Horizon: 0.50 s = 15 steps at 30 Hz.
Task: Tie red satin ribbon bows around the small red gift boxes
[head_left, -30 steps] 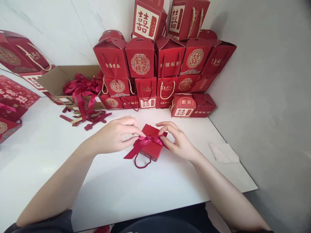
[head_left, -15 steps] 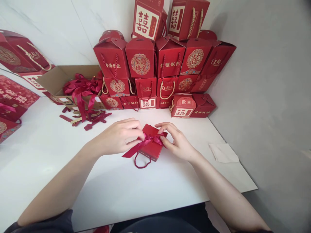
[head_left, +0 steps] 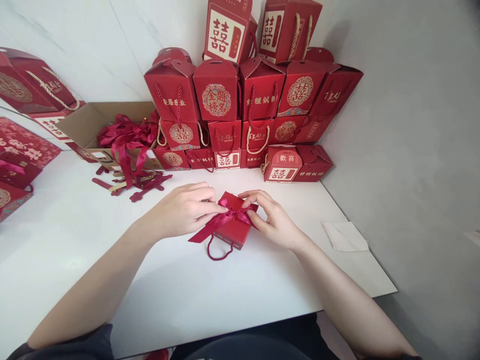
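A small red gift box (head_left: 232, 232) lies on the white table in front of me, with a crimson satin ribbon bow (head_left: 233, 214) across its top. My left hand (head_left: 189, 209) is at the bow's left loop, index finger pressed near the knot and thumb low beside the ribbon. At the other side, my right hand (head_left: 273, 217) pinches the right loop between thumb and forefinger. One ribbon tail (head_left: 202, 234) hangs out to the lower left. The box's dark red cord handle (head_left: 220, 258) curves onto the table.
Stacked red gift boxes (head_left: 217, 92) stand against the back wall. At the left, an open cardboard box (head_left: 84, 122) spills crimson ribbons (head_left: 129, 135), with several flat red and gold pieces (head_left: 131, 182) before it. A white tissue (head_left: 345, 236) lies near the right edge.
My left index finger has straightened and moved slightly right toward the knot, showing more of the left loop. My right hand and the box have hardly moved.
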### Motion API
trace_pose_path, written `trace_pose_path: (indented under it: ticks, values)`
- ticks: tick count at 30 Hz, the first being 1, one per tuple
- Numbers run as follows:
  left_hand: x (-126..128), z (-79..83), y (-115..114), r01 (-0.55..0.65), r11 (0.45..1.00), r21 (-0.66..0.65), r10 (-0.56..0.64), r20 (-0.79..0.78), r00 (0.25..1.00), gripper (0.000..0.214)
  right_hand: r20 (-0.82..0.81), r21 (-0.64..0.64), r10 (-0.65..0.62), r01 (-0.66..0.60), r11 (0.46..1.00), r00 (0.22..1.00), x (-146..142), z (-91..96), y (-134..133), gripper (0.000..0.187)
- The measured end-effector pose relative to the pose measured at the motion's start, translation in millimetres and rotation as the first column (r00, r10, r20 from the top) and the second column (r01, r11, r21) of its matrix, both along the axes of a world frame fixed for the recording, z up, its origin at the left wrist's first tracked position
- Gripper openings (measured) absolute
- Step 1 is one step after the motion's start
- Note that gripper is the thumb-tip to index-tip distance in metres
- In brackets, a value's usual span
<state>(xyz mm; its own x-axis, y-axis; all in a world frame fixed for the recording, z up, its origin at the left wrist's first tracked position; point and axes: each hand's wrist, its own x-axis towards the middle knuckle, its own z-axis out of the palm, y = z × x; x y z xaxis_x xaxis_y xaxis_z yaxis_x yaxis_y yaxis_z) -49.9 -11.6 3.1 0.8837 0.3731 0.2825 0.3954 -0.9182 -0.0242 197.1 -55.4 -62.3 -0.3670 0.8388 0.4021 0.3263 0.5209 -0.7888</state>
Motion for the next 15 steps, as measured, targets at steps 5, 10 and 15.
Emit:
trace_pose_path:
  ticks: [5, 10, 15]
  values:
    - [0.3, -2.4, 1.6, -0.049, 0.997, 0.053, 0.052, -0.038, 0.998, 0.023, -0.002, 0.003, 0.021, -0.021, 1.000, 1.000, -0.3, 0.0, -0.5, 0.023]
    - [2.1, -4.4, -0.2, -0.120, 0.988, 0.095, 0.127, -0.077, 0.989, 0.024, -0.014, -0.005, 0.015, -0.015, 1.000, 1.000, -0.6, 0.3, -0.6, 0.025]
    - [5.5, -5.0, -2.2, -0.121, 0.989, 0.087, 0.126, -0.047, 0.991, 0.020, -0.035, -0.054, 0.011, -0.013, 0.998, 0.999, 1.7, 4.5, -1.3, 0.025]
